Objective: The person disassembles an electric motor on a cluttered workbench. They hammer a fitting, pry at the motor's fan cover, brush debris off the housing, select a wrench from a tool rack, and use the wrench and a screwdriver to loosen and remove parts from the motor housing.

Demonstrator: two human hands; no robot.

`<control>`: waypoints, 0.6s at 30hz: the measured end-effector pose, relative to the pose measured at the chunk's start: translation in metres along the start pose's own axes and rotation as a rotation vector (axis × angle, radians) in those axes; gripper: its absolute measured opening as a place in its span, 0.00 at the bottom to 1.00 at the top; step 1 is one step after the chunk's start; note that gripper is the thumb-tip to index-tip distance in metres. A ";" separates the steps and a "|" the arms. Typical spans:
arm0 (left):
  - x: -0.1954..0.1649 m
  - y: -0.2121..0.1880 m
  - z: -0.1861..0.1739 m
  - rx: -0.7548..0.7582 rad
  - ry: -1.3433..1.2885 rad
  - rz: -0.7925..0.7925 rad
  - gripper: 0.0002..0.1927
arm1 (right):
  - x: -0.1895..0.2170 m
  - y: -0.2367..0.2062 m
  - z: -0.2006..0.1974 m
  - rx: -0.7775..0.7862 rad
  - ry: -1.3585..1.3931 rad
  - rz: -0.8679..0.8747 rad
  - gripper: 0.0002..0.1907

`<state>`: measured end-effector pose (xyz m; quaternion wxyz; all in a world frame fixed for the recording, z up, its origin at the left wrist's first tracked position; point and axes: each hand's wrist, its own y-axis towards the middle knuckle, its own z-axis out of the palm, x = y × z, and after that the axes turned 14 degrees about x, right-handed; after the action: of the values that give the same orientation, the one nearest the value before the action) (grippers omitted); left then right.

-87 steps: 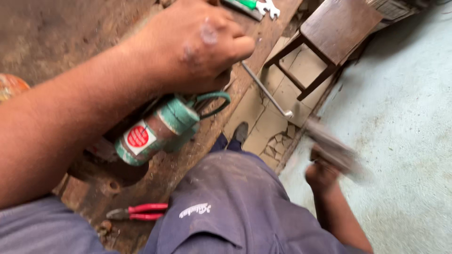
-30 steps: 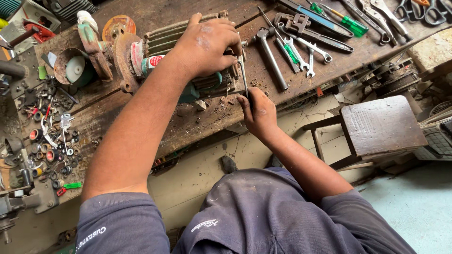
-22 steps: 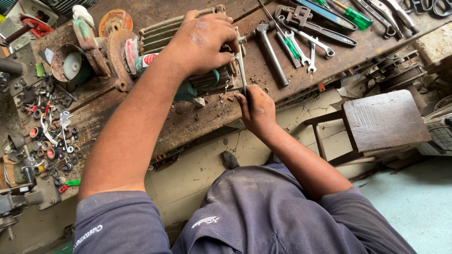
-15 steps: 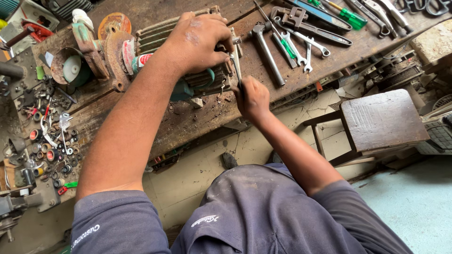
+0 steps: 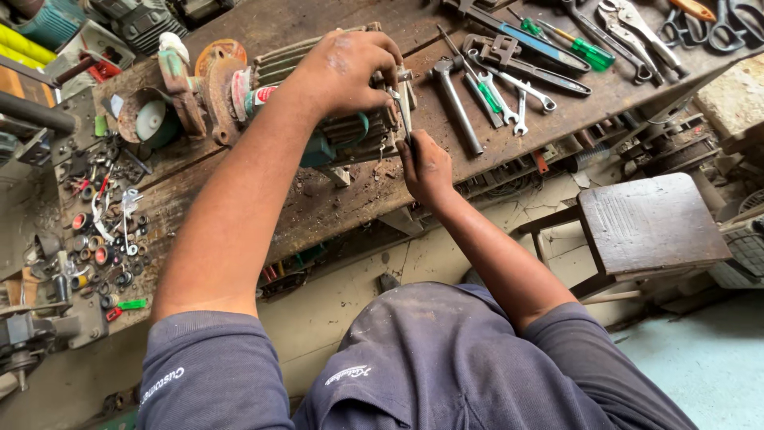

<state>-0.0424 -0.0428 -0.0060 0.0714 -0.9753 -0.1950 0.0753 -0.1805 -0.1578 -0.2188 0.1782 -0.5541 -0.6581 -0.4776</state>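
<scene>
1. While the left hand clamps down, fingers curled over the ribbed grey electric motor with green fittings, that motor lies on its side on the scarred wooden workbench.
2. Right hand is closed around a slim metal tool, its tip up against the motor's right end, just under the left fingertips.
3. Just right of that: a steel hammer-like tool, silver open-ended spanners, a green-handled screwdriver and pliers, all loose on the bench and crowding the right hand's side.
4. Left of the motor, a rusty round end cover, then a scatter of small bearings and washers.
5. Below the bench edge, a worn wooden stool stands beside the right forearm.
</scene>
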 end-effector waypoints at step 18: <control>-0.005 0.009 0.008 0.056 0.061 -0.152 0.09 | -0.011 -0.001 0.005 0.020 0.066 -0.003 0.09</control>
<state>-0.0448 -0.0526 -0.0146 0.1101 -0.9572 -0.2639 0.0452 -0.1762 -0.1597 -0.2296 0.2044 -0.5352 -0.6577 -0.4891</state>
